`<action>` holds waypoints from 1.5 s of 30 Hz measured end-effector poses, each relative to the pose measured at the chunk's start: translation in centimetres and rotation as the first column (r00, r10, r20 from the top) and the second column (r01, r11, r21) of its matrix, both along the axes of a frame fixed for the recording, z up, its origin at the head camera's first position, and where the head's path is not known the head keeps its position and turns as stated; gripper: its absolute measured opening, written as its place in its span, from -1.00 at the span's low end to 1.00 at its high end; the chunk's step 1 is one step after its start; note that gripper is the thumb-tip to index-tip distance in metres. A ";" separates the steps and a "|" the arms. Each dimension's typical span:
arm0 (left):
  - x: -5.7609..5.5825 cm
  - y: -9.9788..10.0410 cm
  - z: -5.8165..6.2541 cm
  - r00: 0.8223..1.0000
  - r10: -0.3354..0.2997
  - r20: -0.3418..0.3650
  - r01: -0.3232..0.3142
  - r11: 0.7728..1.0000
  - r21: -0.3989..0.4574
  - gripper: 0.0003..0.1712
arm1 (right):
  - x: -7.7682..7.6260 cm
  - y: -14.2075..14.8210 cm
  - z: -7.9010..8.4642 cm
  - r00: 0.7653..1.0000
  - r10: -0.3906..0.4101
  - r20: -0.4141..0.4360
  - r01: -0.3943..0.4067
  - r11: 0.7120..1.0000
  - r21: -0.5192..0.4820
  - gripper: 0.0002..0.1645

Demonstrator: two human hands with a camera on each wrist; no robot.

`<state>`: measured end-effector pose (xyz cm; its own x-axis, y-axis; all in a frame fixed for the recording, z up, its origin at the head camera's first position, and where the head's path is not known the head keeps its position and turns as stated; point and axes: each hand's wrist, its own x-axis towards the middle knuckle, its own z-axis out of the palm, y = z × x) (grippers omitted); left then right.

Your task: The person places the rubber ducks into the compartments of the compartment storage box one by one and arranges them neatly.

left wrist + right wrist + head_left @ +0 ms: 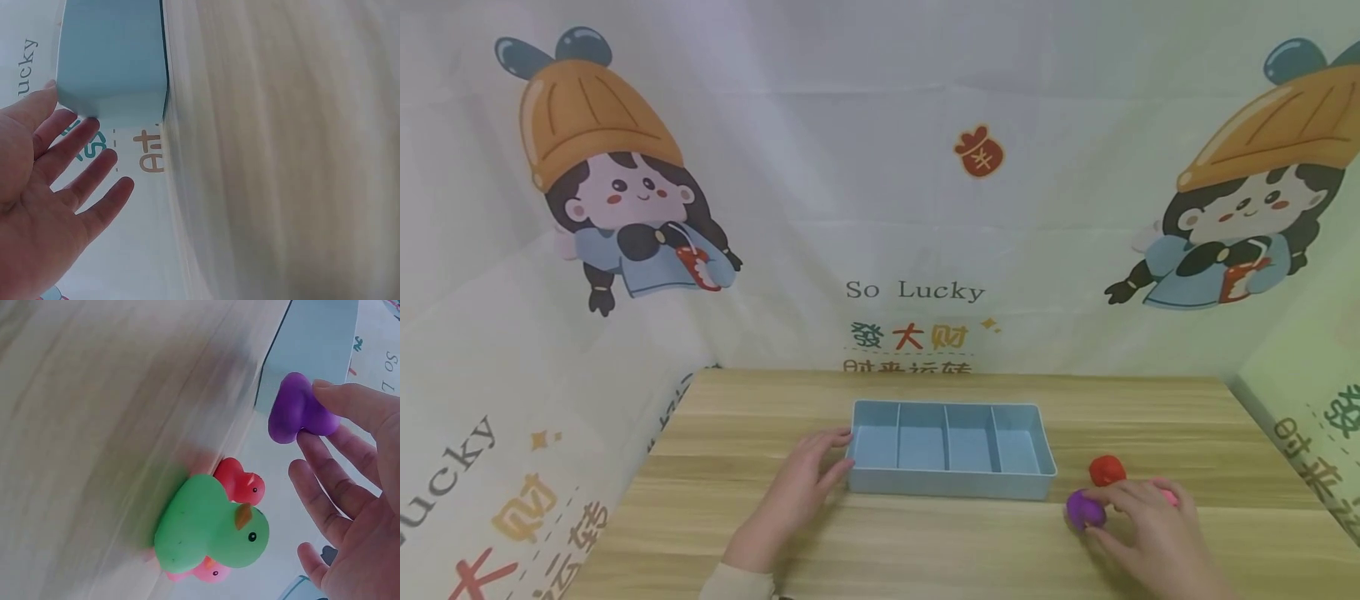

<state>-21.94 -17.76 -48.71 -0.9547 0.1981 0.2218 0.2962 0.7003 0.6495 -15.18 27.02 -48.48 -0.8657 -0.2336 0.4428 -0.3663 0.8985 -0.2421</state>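
My right hand (1157, 533) pinches a purple toy duck (294, 409) between thumb and fingers, to the right of a blue divided box (947, 483). In the right wrist view the purple duck is off the table. Near that hand are a red toy duck (1107, 470) and a pink one (1165, 492), partly covered by the fingers. A green toy duck (209, 525) shows in the right wrist view; the hand hides it in the head view. My left hand (805, 471) touches the box's left end with extended fingers. No objects show in the box's compartments.
The box stands on a wood-grain table (955, 550), near its middle. A printed cloth (820, 167) with cartoon figures and lettering hangs behind the table and along both sides.
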 end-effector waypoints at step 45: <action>0.2 0.0 0.1 1.000 0.010 0.014 -0.010 1.000 0.006 -0.51 | -1.3 -3.5 4.6 0.995 0.077 -0.070 -0.081 0.995 -0.059 -0.49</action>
